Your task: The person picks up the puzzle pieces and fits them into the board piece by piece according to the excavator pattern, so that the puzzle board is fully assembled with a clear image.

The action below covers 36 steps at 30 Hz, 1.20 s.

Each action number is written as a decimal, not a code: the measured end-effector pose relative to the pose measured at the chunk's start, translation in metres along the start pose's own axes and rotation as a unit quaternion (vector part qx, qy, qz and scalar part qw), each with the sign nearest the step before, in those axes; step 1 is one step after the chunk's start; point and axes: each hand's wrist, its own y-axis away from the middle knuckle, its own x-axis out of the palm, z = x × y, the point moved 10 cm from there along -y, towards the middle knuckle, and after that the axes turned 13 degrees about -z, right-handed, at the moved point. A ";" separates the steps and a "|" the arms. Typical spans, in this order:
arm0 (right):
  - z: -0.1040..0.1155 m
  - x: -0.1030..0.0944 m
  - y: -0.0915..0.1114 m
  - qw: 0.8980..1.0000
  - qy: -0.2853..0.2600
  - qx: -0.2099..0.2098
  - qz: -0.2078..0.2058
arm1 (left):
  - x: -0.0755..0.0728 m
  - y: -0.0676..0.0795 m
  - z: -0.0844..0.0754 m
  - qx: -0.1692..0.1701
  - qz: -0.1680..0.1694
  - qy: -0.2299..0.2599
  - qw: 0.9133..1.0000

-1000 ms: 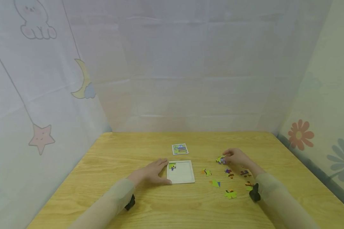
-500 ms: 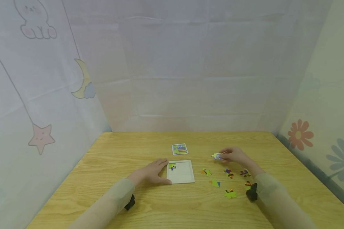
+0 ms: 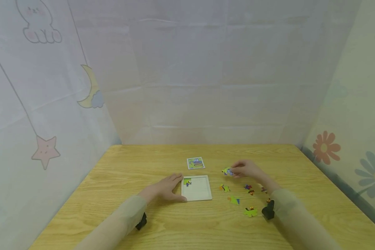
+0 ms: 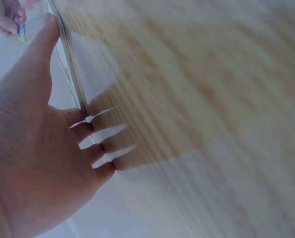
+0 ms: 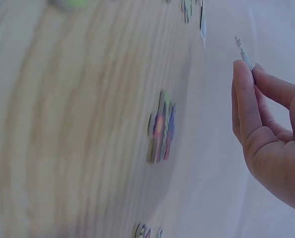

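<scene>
My right hand (image 3: pixel 247 169) pinches a green and purple jigsaw piece (image 3: pixel 227 171) between thumb and fingertips. In the right wrist view that piece (image 5: pixel 243 52) shows edge-on, raised off the table. My left hand (image 3: pixel 166 188) lies at the left side of a white square puzzle tray (image 3: pixel 201 192), fingers spread, fingertips at its edge and thumb at its near left corner. A single corner piece (image 3: pixel 187 182) lies in the tray's far left corner. The left wrist view shows the left hand (image 4: pixel 43 144) with straight fingers on the tabletop against the tray's side.
Several loose jigsaw pieces lie right of the tray, among them a green and orange one (image 3: pixel 225 188), a green and blue one (image 3: pixel 234 200) and a green one (image 3: pixel 250 211). A small picture card (image 3: pixel 195 163) lies behind the tray on the wooden table (image 3: pixel 162 158).
My right hand has lifted the green and purple piece off the table and carried it left toward the tray. The left hand and tray have stayed put.
</scene>
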 end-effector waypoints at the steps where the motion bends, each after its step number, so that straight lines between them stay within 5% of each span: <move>1: 0.001 0.003 0.000 1.000 -0.001 -0.002 0.004 | 0.000 0.000 0.000 0.000 0.000 0.001 1.000; 36: 0.037 0.087 -0.012 0.998 -0.035 -0.007 0.050 | -0.002 0.002 -0.003 -0.003 0.002 -0.004 1.000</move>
